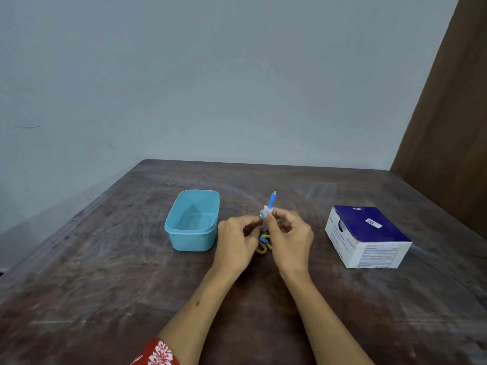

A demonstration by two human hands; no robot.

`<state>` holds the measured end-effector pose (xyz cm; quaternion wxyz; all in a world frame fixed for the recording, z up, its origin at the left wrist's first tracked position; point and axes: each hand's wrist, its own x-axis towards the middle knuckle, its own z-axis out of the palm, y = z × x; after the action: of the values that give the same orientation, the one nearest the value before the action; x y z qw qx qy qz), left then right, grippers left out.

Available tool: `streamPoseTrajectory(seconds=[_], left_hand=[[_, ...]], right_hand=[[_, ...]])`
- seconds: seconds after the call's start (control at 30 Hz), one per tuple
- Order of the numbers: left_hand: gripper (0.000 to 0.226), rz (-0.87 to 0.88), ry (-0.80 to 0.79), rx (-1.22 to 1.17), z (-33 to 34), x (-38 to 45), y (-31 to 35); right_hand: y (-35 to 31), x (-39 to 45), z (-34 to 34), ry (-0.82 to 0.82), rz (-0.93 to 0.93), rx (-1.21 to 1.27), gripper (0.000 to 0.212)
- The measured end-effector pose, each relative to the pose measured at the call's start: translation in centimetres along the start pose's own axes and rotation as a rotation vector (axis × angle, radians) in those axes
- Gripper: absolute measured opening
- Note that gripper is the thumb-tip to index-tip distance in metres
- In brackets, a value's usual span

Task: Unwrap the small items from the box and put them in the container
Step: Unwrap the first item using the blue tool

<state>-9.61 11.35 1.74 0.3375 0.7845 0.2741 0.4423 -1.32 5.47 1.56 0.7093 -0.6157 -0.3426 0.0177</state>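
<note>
small white packet (265, 212), frame centre: light, thin, likely tearable; pinched at its edges by left hand (238, 242) and right hand (291, 238).

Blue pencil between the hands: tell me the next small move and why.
Probably set the blue pencil down: the small white item pinched by the right hand and left hand looks still wrapped, and the teal container shows nothing inside.

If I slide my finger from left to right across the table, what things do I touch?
Blue container → left hand → right hand → blue-and-white box.
</note>
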Motion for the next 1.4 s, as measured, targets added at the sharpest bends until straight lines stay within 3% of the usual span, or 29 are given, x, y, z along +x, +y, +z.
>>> streamPoseTrajectory(seconds=[0.17,0.37,0.53,0.73,0.93,1.23,1.33,1.4], left_hand=[[0.022,0.004,-0.07,0.042,0.4,-0.2,0.1],[0.025,0.008,-0.038,0.076,0.1,-0.2,0.0],[0.02,0.016,-0.114,0.141,0.2,-0.4,0.1],[0.022,0.015,-0.059,0.142,0.1,-0.2,-0.2],[0.02,0.037,-0.065,0.16,0.3,-0.4,0.1],[0.02,0.172,-0.061,0.258,0.2,-0.7,1.5],[0.026,0.172,-0.12,0.325,0.2,-0.7,2.0],[0.03,0.108,-0.203,0.433,-0.3,-0.9,2.4]], right_hand=[[-0.5,0.4,-0.4,0.162,-0.013,0.055,0.006],[-0.2,0.3,-0.1,0.073,0.02,-0.017,0.014],[-0.7,0.6,-0.6,0.213,0.02,0.073,0.005],[-0.6,0.4,-0.3,0.151,0.045,0.041,0.007],[-1.2,0.5,-0.6,0.196,0.021,0.111,0.01],[-1.0,1.0,-1.3,0.393,0.022,0.148,0.012],[-0.9,1.5,-1.7,0.478,0.058,0.158,0.005],[-0.7,1.9,-1.9,0.544,0.078,0.167,0.016]])
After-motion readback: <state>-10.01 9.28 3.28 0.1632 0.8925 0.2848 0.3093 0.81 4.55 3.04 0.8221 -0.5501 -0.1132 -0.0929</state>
